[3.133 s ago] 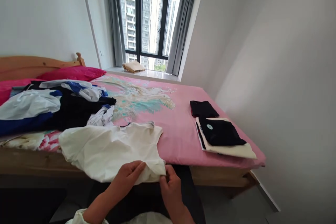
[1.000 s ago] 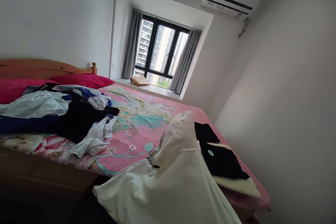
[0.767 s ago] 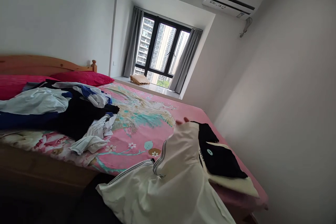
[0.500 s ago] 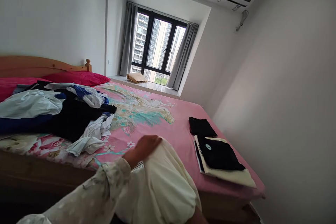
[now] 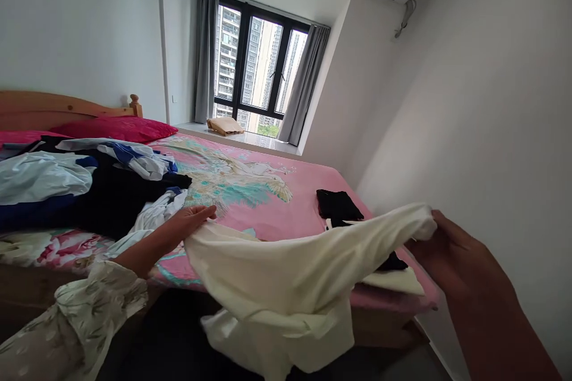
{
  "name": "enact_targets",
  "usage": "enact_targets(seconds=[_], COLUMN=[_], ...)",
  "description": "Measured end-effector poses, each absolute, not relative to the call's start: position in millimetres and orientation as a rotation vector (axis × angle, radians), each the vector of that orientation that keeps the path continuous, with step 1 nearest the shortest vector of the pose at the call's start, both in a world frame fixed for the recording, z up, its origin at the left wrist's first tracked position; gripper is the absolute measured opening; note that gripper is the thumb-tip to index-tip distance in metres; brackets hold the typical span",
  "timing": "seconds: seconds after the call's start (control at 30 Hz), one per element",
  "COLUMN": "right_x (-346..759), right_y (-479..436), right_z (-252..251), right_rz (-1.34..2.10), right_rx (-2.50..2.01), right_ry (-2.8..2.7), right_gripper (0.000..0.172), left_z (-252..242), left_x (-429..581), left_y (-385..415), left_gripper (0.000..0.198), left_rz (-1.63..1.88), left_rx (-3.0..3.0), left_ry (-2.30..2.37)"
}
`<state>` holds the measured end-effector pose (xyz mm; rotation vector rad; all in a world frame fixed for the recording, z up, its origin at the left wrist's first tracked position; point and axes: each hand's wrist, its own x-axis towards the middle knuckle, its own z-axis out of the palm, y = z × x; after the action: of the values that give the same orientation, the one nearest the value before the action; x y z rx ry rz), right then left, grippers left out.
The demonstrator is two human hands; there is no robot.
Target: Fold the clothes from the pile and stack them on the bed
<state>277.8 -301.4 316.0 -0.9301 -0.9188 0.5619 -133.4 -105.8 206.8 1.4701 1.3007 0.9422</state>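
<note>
A cream-coloured garment [image 5: 277, 274] hangs stretched between my two hands in front of the bed; its exact kind does not show. My left hand [image 5: 190, 220] pinches its left upper corner. At the other end, my right hand [image 5: 451, 247] grips the upper right corner, fingers partly behind the cloth. The lower part droops in loose folds below the mattress edge. Behind the garment, a pile of folded clothes [image 5: 397, 281] on the bed is partly covered from view. A folded black garment [image 5: 338, 205] lies just beyond that pile.
Heaped on the bed's left side are loose black, white and blue clothes [image 5: 111, 196]. A red pillow [image 5: 118, 128] rests by the wooden headboard [image 5: 67, 104]. The pink floral bedsheet [image 5: 308, 181] reaches toward the window sill, where a tan folded item [image 5: 224, 125] lies. A wall stands close on the right.
The cream garment has gone from bunched and hanging to spread sideways. My right hand has come up into view at the right with one corner; my left hand has moved left.
</note>
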Motion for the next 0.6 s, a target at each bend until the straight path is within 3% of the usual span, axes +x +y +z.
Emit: enact_targets(seconds=[0.17,0.37,0.6], right_x=[250.7,215.8,185.2], right_y=[-278.0,-266.5,-282.3], right_z=[342.2,353.5,368.3], right_rz=[0.723,0.684,0.708], right_rx=[-0.797,-0.783,-0.759], right_ry=[-0.898,-1.057,-1.171], right_gripper=[0.01,0.013,0.009], left_z=[168.8,83.7,123.2], left_x=[-105.8,-35.4,10.2], left_y=[-142.1,-259.6,-255.5], left_gripper=[0.048,0.075,0.083], left_rz=[1.06,0.12,0.241], left_rx=[1.277,0.942,0.609], left_ry=[1.325,0.715,0.626])
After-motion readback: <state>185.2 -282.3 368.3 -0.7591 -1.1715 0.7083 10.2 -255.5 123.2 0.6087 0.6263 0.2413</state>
